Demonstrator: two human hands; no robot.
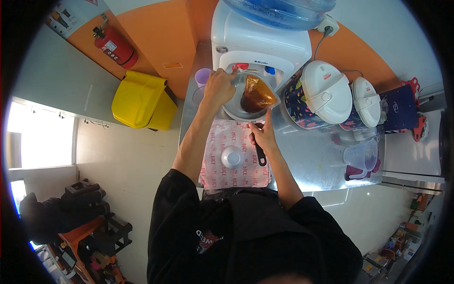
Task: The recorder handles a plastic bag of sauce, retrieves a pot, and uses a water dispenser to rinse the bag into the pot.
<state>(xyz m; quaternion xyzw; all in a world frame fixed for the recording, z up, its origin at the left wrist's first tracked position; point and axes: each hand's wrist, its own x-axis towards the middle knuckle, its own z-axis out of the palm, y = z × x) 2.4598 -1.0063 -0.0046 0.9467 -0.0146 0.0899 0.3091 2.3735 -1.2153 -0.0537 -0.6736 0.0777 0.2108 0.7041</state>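
My left hand (pixel 221 86) reaches up to the red tap (pixel 241 66) of a white water dispenser (pixel 260 39), a finger on the lever. Below the taps stands a round metal pan (pixel 233 101) holding a plastic pouch (pixel 258 94) of dark brown contents. My right hand (pixel 263 134) is closed around the pan's black handle (pixel 261 154), with one finger stretched up to the pouch's corner. Near my hands, a small white bowl (pixel 232 157) sits on a stack of printed paper sheets (pixel 220 174). Whether water flows is hidden.
Patterned rice containers with white lids (pixel 328 92) stand to the right. Farther right on the steel counter (pixel 305 152) is a clear measuring jug (pixel 361 156). A purple cup (pixel 203 76) stands left of the dispenser. A yellow bin (pixel 138 103) and a red fire extinguisher (pixel 117 48) are at the left.
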